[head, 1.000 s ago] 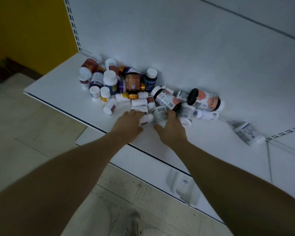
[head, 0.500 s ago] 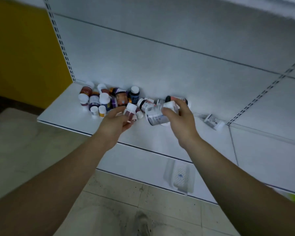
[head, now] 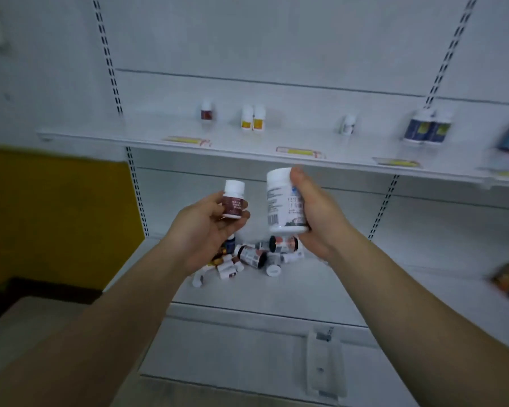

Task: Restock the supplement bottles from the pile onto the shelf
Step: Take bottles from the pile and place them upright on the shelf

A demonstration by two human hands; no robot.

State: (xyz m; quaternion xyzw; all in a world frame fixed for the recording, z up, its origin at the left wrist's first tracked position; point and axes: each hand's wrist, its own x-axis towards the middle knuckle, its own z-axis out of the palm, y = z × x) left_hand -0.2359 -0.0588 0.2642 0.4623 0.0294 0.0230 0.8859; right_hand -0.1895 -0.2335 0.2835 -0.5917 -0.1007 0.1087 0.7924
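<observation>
Left hand (head: 206, 227): grasps small cylindrical white-capped plastic bottle with maroon label (head: 233, 199), upright. Right hand (head: 318, 218): clasps larger smooth white plastic bottle with printed label and barcode (head: 279, 201). Both held between heap of mixed round bottles (head: 253, 257) below on lower white metal shelf (head: 306, 286) and upper white metal shelf (head: 147, 136)
</observation>
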